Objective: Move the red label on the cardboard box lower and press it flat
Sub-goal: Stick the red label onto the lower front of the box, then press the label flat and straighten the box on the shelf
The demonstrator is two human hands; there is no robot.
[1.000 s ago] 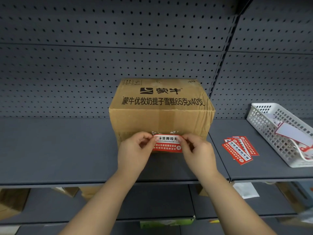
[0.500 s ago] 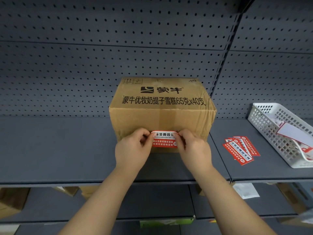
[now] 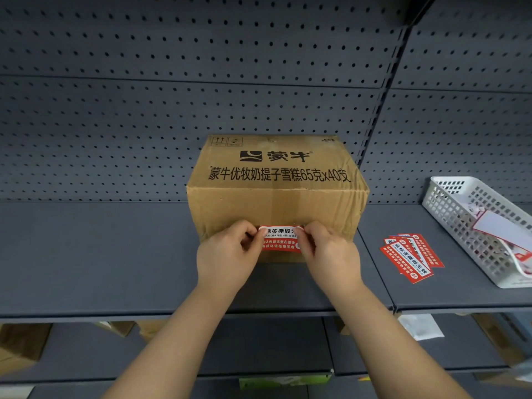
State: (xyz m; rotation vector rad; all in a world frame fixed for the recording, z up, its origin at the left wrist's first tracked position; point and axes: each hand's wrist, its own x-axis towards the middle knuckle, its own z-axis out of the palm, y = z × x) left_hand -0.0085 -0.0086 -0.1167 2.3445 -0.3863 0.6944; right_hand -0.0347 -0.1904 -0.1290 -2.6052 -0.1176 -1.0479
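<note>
A brown cardboard box with black print stands on the grey shelf. A red label with white lettering lies against the lower part of the box's front face. My left hand pinches the label's left end between thumb and fingers. My right hand pinches its right end the same way. Both ends of the label are hidden under my fingers. I cannot tell how much of it sticks to the cardboard.
Several spare red labels lie fanned on the shelf to the right of the box. A white plastic basket with paper sheets stands at the far right. Perforated back panels rise behind. Lower shelves hold cardboard pieces.
Both hands carried the label slightly upward and in against the box's front face over the last second; in the last half second they hardly moved.
</note>
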